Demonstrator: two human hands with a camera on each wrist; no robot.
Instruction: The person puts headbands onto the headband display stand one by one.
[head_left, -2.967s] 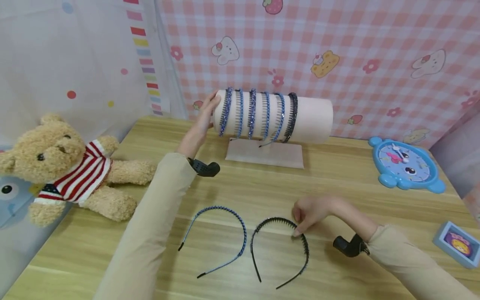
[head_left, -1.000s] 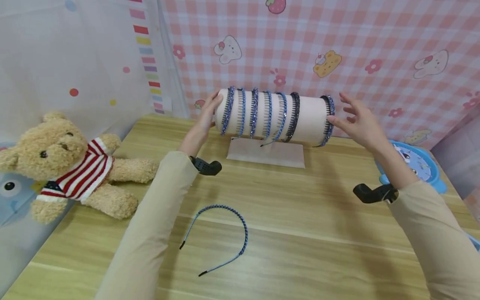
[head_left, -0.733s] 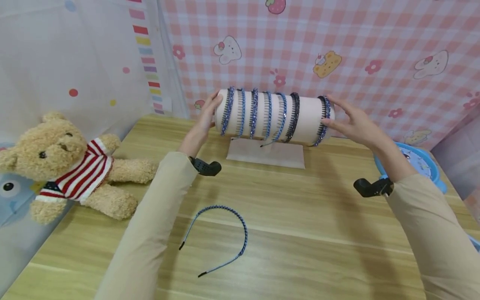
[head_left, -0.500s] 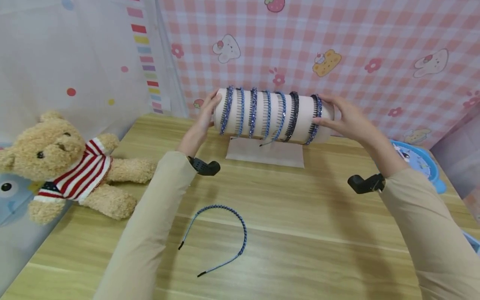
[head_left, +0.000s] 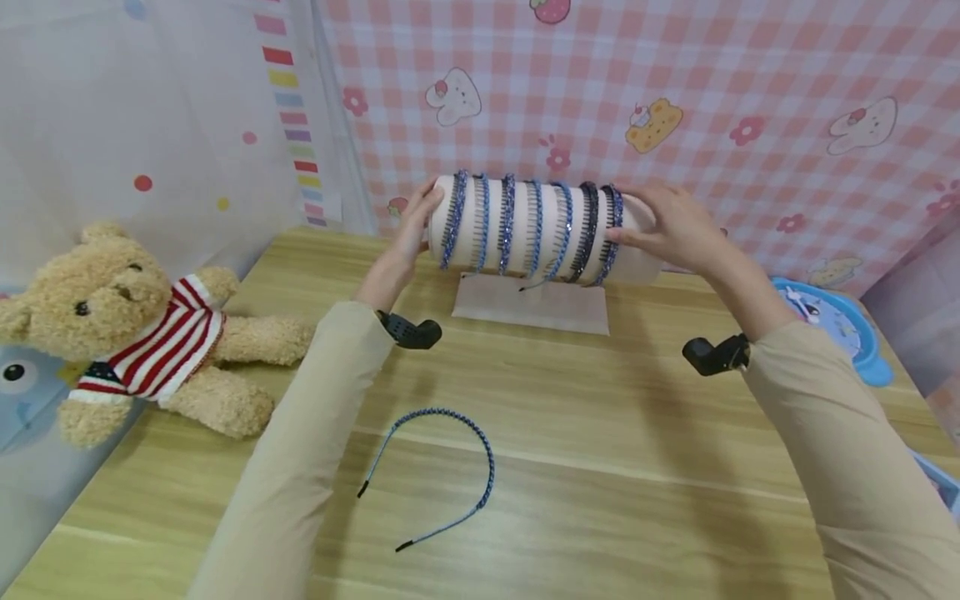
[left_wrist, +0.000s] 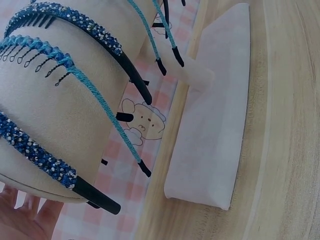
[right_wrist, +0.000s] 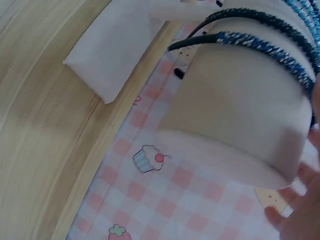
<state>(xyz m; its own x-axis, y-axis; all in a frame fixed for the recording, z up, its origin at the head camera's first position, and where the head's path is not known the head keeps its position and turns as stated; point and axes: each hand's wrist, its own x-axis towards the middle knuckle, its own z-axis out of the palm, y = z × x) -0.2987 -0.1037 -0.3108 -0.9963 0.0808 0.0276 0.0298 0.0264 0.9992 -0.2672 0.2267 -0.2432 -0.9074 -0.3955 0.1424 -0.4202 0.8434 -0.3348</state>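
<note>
A pale cylindrical headband stand lies across its flat base, with several blue and black toothed headbands round it. My left hand grips the stand's left end; its fingers show at the rim in the left wrist view. At the right, my right hand holds a sparkly blue headband, thumb in front and the other fingers behind, partly hidden. That headband sits on the cylinder just right of a black headband. Another blue headband lies on the table in front.
A teddy bear in a striped shirt lies at the left of the wooden table. A blue toy clock is at the right, partly behind my right arm. A blue box shows at the right edge. Checked cloth hangs behind.
My right hand has carried the sparkly headband from the table to the stand's right end and slid it left towards the black one. The left hand has kept its place.
</note>
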